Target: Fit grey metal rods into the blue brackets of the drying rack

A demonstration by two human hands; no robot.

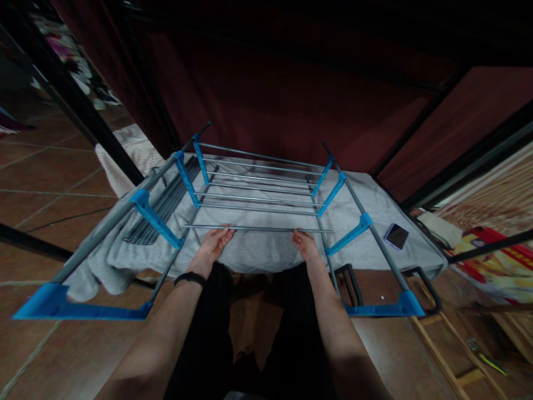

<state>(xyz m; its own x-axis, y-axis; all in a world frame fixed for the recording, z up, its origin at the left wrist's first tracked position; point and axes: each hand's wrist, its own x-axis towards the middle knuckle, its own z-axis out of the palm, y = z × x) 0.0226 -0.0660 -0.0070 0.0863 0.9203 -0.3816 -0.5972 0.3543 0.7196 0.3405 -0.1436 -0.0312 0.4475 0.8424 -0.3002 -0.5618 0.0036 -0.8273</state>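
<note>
A rack with grey metal rods and blue plastic brackets [156, 221] lies on a grey cloth [258, 253] on the floor. Both my hands hold one thin grey rod [258, 228] at the rack's near end. My left hand [214, 243] pinches the rod near its left end, fingers closed on it. My right hand [305, 243] grips the rod toward its right end. A black band [190, 278] sits on my left wrist. Several rods are set across the rack farther away.
A bundle of spare rods [160, 214] lies on the cloth at the left. A phone [396, 236] rests on the cloth at the right. Dark red fabric panels [291, 105] with black poles stand behind. A wooden frame [441, 339] and printed bags [495, 261] lie at right on tile floor.
</note>
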